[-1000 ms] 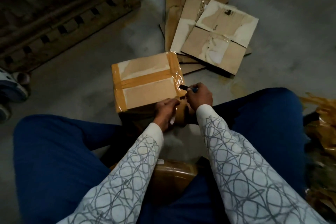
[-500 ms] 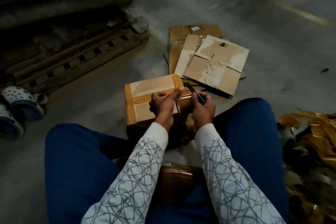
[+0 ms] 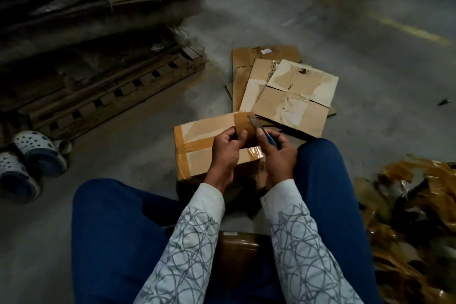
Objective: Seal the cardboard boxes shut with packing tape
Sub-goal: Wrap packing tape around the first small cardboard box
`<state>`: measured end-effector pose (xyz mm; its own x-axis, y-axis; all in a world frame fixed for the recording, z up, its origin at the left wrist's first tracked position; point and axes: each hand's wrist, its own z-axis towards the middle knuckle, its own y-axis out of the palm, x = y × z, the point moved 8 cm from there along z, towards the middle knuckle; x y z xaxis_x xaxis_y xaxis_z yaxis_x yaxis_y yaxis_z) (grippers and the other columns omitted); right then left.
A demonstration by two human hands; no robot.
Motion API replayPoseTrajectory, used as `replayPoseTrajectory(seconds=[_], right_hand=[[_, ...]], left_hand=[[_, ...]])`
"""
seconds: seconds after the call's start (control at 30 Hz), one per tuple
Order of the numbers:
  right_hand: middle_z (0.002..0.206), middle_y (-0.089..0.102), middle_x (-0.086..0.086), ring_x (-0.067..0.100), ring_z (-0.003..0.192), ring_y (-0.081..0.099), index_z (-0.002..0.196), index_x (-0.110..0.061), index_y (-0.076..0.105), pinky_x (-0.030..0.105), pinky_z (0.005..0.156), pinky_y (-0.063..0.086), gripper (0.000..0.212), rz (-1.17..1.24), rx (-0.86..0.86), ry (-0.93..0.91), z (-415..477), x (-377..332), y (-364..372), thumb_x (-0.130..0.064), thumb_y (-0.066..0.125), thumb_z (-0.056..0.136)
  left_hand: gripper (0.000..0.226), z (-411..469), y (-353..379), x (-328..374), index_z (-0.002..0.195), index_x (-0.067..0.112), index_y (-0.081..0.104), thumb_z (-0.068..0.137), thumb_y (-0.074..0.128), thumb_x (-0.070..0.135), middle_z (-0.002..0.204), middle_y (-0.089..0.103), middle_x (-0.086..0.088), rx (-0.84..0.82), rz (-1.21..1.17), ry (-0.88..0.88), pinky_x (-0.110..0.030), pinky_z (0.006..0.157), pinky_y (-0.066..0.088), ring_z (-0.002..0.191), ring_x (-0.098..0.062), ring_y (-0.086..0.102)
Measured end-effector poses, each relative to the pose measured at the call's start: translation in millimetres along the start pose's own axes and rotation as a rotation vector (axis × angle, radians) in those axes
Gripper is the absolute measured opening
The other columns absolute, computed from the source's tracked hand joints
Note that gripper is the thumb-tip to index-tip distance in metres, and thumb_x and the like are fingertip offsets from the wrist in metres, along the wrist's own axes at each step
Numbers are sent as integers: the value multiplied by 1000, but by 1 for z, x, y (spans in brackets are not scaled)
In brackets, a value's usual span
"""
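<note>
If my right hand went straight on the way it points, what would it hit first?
Probably the brown tape strip pinched by the left hand: the right hand aims its cutter at the strip's edge, though depth is unclear.

Brown box (image 3: 197,155), tan tape (image 3: 243,127); blue trousers (image 3: 111,229); white sleeves (image 3: 187,242), grey scribbles.

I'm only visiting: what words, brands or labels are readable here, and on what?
"PICO" (faint, seems so): small print on the top flattened carton.
Dark mark on that carton: too blurred to read.
White sticker on the rear flattened carton: too small to read.
Taped box, tape strip, cutter: no writing visible.
</note>
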<state>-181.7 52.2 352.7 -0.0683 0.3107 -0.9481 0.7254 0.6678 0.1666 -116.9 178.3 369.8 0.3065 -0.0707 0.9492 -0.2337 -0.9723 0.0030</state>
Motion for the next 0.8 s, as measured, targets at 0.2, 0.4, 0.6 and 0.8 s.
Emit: replayPoseTrajectory(seconds=[0.2, 0.4, 0.6, 0.8], right_hand=[[100, 75, 4, 21, 101, 71, 92, -23, 72, 42, 91, 58, 12, -40, -67, 26, 15, 0, 0, -16, 79, 84], [104, 74, 12, 23, 95, 71, 109, -8, 72, 28, 69, 58, 28, 22, -73, 184, 24, 8, -5, -18, 79, 84], [95, 72, 7, 16, 79, 69, 119, -6, 66, 21, 51, 53, 29, 171, -25, 346, 19, 12, -20, -16, 69, 92], [90, 73, 3, 15, 78, 70, 115, -10, 64, 27, 60, 55, 21, 175, -140, 244, 17, -2, -13, -21, 62, 97]], left_hand=[[26, 0, 10, -3, 123, 12, 68, 102, 56, 20, 111, 74, 2, -119, 107, 22, -4, 65, 47, 89, 7, 69], [28, 0, 5, -17, 113, 16, 70, 105, 49, 32, 108, 74, -6, -103, -17, -123, -15, 66, 54, 94, -15, 70], [27, 0, 1, -32, 125, 15, 66, 100, 58, 14, 122, 69, -11, -94, -48, -123, -48, 106, 49, 118, -28, 62], [49, -4, 4, -8, 128, 28, 65, 86, 74, 4, 127, 66, -1, -93, 96, 172, -43, 95, 57, 115, -18, 63]])
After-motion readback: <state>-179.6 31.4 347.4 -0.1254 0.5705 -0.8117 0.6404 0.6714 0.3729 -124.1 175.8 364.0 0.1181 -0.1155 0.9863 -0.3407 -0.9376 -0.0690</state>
